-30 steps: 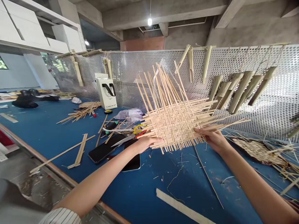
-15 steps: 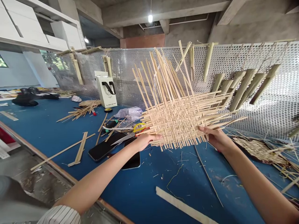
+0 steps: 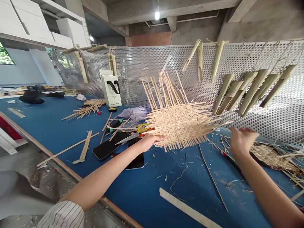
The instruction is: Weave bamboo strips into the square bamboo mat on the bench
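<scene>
A woven bamboo-strip mat (image 3: 179, 123) is raised above the blue table, with long loose strips fanning up and away from it. My left hand (image 3: 152, 141) grips its near left edge, above a pair of scissors (image 3: 128, 138) and two black smartphones (image 3: 110, 145). My right hand (image 3: 242, 141) is off the mat, to its right, with its fingers spread and blurred. That hand holds nothing and hovers near a second rough woven piece (image 3: 270, 157).
Loose bamboo strips, offcuts and a bundle (image 3: 91, 107) lie across the blue table (image 3: 197, 177). A plastic bag (image 3: 134, 113) and white box (image 3: 110, 91) stand behind the tools. A perforated metal screen (image 3: 273, 63) with hanging bamboo pieces runs along the far side.
My right hand has let go of the mat and moved right. The mat now hangs from my left hand alone and has tilted, its upright strips looking shorter.
</scene>
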Demonstrator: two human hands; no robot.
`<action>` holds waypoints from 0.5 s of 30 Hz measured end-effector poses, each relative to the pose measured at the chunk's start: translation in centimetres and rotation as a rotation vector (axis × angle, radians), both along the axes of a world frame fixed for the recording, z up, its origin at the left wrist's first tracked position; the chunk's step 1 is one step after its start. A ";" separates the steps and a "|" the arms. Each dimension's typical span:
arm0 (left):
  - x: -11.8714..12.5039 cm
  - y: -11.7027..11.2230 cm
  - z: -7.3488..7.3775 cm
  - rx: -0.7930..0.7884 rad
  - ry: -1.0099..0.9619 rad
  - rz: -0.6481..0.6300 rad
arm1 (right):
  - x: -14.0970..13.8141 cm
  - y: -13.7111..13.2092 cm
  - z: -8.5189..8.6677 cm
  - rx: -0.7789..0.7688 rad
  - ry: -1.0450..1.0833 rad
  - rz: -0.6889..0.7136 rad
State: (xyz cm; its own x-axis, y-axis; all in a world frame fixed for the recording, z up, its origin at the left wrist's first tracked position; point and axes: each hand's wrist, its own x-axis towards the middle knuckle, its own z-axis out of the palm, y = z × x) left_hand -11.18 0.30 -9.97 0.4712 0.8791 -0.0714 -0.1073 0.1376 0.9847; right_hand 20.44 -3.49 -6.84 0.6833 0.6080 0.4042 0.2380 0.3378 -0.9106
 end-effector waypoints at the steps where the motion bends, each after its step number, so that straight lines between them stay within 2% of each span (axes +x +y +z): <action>1: 0.0 -0.1 0.0 -0.001 0.004 -0.019 | -0.4 -0.6 0.5 0.014 -0.194 -0.237; 2: 0.1 -0.2 -0.1 0.002 0.000 -0.049 | -1.2 -1.1 1.1 0.037 -0.333 -0.375; 4: 0.2 -0.7 -0.2 0.030 -0.037 -0.136 | -3.4 -2.2 2.3 0.088 -0.678 -0.418; 6: 0.4 -1.2 -0.2 0.064 -0.063 -0.236 | -6.1 -3.0 3.1 0.157 -0.994 -0.315; 8: 0.7 -1.9 -0.1 0.090 -0.037 -0.315 | -8.8 -3.6 3.5 0.158 -1.176 -0.147; 11: 1.0 -2.7 0.1 0.142 0.041 -0.366 | -11.6 -4.3 3.1 0.111 -1.319 0.040; 15: 1.2 -3.4 0.7 0.315 0.130 -0.400 | -12.8 -4.6 1.9 0.050 -1.434 0.110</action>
